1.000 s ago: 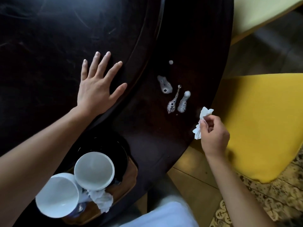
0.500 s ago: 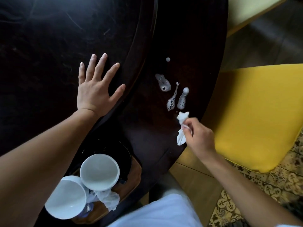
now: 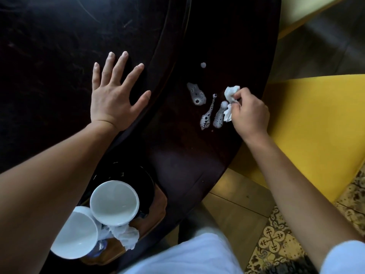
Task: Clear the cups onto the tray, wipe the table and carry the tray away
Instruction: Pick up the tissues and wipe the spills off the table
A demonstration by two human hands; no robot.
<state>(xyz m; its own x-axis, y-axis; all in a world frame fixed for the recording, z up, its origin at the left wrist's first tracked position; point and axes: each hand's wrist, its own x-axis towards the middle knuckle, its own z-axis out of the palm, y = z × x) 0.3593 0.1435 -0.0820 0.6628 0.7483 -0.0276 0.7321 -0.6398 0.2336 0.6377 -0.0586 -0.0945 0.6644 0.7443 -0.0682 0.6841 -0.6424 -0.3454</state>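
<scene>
Foamy white spill patches (image 3: 197, 94) lie on the dark round table (image 3: 187, 165) near its right edge. My right hand (image 3: 249, 113) is closed around a crumpled white tissue (image 3: 230, 101), which touches the rightmost patch. Flat on the tabletop to the left rests my left hand (image 3: 113, 95), fingers spread and holding nothing. At the bottom left a wooden tray (image 3: 158, 210) carries two white cups (image 3: 114, 202) (image 3: 76, 234), a dark plate and a used tissue (image 3: 126, 237).
A yellow chair seat (image 3: 316, 125) stands close against the table's right edge. A second pale yellow seat (image 3: 300, 10) shows at the top right. Wooden boards and patterned tiles (image 3: 276, 240) cover the floor below.
My right hand has carried the tissue from the table's edge up and onto the spill. The left hand stays flat in place.
</scene>
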